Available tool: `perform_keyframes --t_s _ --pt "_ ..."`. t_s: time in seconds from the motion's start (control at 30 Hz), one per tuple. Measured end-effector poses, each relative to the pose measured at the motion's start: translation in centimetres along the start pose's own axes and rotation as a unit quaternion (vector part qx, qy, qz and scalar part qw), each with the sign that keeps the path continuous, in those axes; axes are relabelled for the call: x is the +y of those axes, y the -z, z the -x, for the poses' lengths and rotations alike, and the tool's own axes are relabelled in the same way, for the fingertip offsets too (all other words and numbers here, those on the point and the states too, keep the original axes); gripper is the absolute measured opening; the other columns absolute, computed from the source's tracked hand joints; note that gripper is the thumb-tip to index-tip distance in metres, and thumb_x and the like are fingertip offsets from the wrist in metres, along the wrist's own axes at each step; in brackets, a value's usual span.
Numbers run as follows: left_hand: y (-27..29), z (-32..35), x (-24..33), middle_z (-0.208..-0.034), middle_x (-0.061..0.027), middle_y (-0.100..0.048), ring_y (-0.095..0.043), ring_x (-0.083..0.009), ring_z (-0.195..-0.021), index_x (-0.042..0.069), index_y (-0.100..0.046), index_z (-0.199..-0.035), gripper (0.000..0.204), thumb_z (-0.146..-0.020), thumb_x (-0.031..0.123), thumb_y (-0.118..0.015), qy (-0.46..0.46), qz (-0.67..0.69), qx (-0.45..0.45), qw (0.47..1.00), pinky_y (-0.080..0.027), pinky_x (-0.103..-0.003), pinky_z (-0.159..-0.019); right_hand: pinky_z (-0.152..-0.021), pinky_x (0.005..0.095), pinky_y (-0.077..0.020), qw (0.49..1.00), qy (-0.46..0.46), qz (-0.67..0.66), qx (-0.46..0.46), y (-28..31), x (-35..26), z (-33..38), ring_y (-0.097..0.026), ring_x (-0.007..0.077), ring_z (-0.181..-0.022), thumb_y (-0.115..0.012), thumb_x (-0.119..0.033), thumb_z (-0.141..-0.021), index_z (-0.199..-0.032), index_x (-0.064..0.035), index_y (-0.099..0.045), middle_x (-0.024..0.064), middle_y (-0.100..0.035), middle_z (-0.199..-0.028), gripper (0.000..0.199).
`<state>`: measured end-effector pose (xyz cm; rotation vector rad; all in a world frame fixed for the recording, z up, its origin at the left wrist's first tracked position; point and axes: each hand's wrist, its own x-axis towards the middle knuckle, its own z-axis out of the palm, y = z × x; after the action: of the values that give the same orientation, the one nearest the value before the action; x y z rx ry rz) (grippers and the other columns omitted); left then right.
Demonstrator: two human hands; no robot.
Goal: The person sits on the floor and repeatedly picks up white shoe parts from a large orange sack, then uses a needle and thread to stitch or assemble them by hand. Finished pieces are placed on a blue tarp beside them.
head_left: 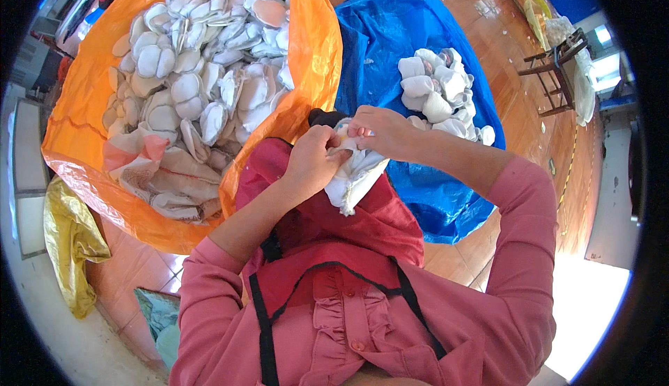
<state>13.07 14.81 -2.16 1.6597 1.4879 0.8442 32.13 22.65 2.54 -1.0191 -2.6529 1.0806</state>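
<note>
While the left hand [311, 165] curls nearly closed near the middle of the frame, its thumb and fingers pinch the near-left edge of a white cloth piece [353, 182], and the right hand [382, 134], just beside it, is likewise bunched, with its fingertips gathered on the upper part of the same piece. Exactly how the fingertips meet inside the folds is too small to tell. The piece hangs from both grips over the red apron [390, 222], its pointed lower end towards the bottom of the frame; being held from two sides probably keeps the soft fabric taut enough to work at its opening, and the lap beneath would catch it if it slipped. Beyond the hands, the orange sack [317, 44] fills the upper left, its mouth spread wide, likely so that the flat white pads [188, 86] heaped inside lie within easy reach of the left arm. To the right of centre lies the blue sack [373, 58], with a smaller cluster of puffier white bundles [439, 97] on it, seemingly kept apart from the flat ones. Farther out, a wooden stool [557, 72] stands at upper right and a yellow bag [70, 246] slumps at the left edge.
</note>
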Motion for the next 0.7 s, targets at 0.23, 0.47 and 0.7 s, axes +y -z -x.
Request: perform_keyframes --t_s 0.23,0.47,0.7 --pt "-0.4 0.3 0.1 -0.081 -0.0136 -0.060 -0.061 -0.0286 -0.075 0.002 -0.059 -0.086 0.025 -0.076 0.016 -0.079 -0.014 0.003 0.002 1.000 -0.047 -0.038 -0.067 -0.077 0.0379 -0.0481 0.998 -0.005 -0.047 -0.044 0.7 0.5 0.6 -0.060 0.0311 -0.090 -0.070 -0.016 -0.078 -0.093 -0.0052 -0.065 0.0131 -0.059 -0.090 0.019" --pt "-0.8 0.8 0.7 -0.085 -0.0158 -0.058 -0.060 -0.0360 -0.081 0.003 -0.056 -0.085 0.025 -0.076 0.013 -0.077 -0.047 0.004 0.019 0.999 -0.047 -0.043 -0.070 -0.081 0.0354 -0.0490 0.985 -0.054 0.017 -0.163 2.3 -0.4 -0.3 -0.060 0.0238 -0.093 -0.072 -0.018 -0.082 -0.097 -0.0051 -0.064 0.0102 -0.058 -0.098 0.022" --pt "-1.9 1.0 -0.2 -0.085 -0.0147 -0.056 -0.058 -0.0366 -0.079 0.005 -0.052 -0.089 0.029 -0.073 0.006 -0.076 -0.157 -0.033 0.078 0.984 -0.046 -0.046 -0.068 -0.077 0.0368 -0.0483 0.995 -0.038 0.055 -0.070 1.1 -0.7 1.0 -0.059 0.0274 -0.091 -0.070 -0.022 -0.082 -0.089 -0.0074 -0.061 0.0100 -0.056 -0.093 0.018"
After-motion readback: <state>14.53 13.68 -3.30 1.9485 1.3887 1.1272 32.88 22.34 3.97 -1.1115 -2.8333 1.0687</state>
